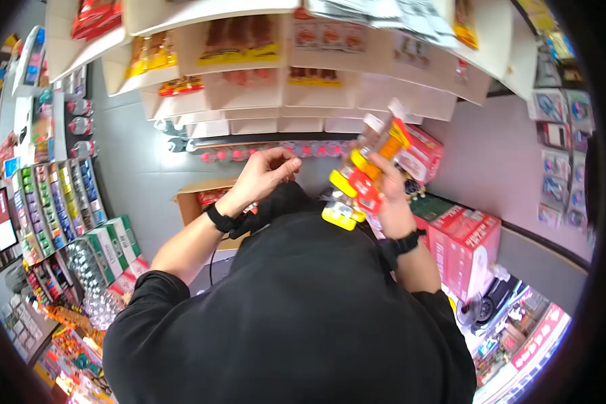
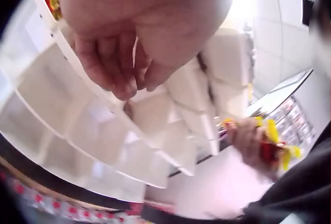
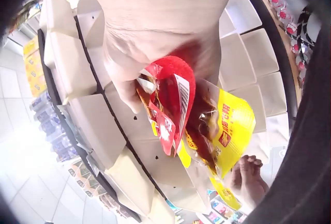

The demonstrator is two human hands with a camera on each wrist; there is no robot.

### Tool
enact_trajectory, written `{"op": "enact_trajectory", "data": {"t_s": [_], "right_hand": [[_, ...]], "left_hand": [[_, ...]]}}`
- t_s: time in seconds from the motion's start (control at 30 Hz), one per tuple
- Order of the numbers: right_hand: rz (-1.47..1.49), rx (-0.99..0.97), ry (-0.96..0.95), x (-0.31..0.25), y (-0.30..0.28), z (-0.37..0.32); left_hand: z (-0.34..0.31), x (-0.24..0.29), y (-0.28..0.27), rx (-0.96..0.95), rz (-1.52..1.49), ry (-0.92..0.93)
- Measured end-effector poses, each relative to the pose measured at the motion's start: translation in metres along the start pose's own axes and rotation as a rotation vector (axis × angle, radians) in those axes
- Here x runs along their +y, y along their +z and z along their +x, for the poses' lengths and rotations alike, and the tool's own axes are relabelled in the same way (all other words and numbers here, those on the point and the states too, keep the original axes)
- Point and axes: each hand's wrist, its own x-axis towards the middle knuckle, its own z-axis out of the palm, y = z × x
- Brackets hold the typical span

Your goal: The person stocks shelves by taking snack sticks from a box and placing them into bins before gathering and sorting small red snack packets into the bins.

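My right hand (image 1: 392,188) grips a bunch of plastic snack packets (image 1: 343,183), red and yellow, in front of my chest. In the right wrist view, its fingers are mostly hidden behind a red packet (image 3: 187,87) with a barcode. A yellow-ended packet (image 3: 235,128) with dark brown food inside fans out beside it. My left hand (image 1: 271,174) is raised to the left of the packets, apart from them. Its fingers are loosely bent with the thumb near their tips, and nothing shows between them in the left wrist view. White shelf compartments (image 2: 150,113) lie beyond that hand.
Tiered white bins (image 1: 249,98) stand ahead, the upper ones with snack packs (image 1: 239,42). Red-capped bottles (image 1: 237,155) line the floor below them. An open cardboard box (image 1: 188,195) sits at left, red cartons (image 1: 466,244) at right. Stocked shelves (image 1: 60,202) fill the far left.
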Motion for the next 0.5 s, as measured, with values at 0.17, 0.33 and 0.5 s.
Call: {"op": "enact_trajectory", "data": {"t_s": [0.17, 0.33, 0.5], "right_hand": [[0.001, -0.085, -0.092, -0.015, -0.002, -0.005], [0.072, -0.157, -0.043, -0.044, -0.025, -0.033], [0.060, -0.161, 0.056, -0.079, -0.075, -0.072]], "left_hand": [[-0.004, 0.051, 0.082, -0.050, 0.389, 0.256], [0.004, 0.043, 0.155, -0.010, 0.302, 0.154], [-0.007, 0.043, 0.205, -0.047, -0.057, 0.003]]}}
